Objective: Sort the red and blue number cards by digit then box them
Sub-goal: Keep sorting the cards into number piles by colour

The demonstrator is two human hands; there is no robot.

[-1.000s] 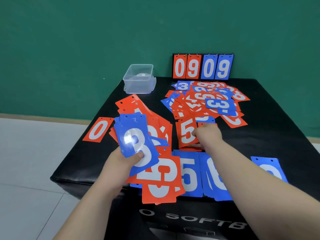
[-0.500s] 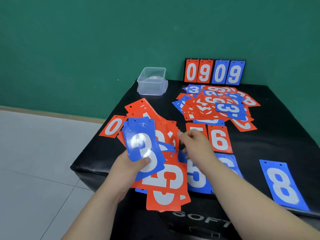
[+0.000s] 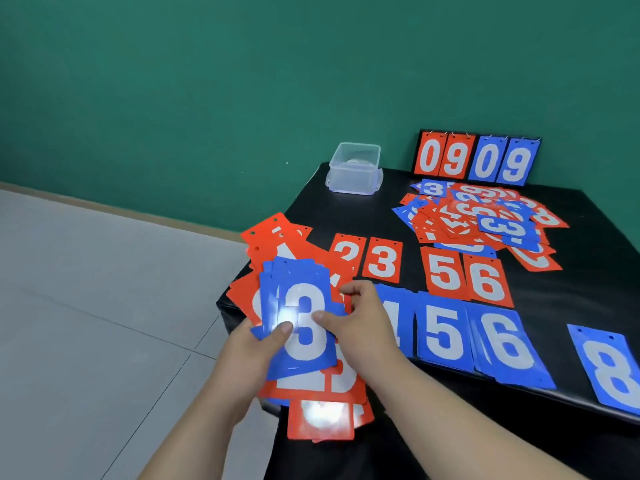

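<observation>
Up front, L grip (image 3: 251,346), R grip (image 3: 369,329) pinching 3s (image 3: 306,351)

The number cards (image 3: 304,320) look like glossy plastic, glare bouncing off the top blue 3. The box (image 3: 354,169) is clear smooth plastic. The desk (image 3: 571,296) has a black, slightly shiny cover, maybe vinyl. The floor (image 3: 86,306) is matt tile.

— From where do we look?
— From the head, forward and down across the black table (image 3: 346,209) toward the green wall (image 3: 173,81) (the only view we have).
— How near?
— Close: left hand (image 3: 252,355) and right hand (image 3: 367,327) with the blue 3 card (image 3: 301,355) fill our lower middle.
</observation>
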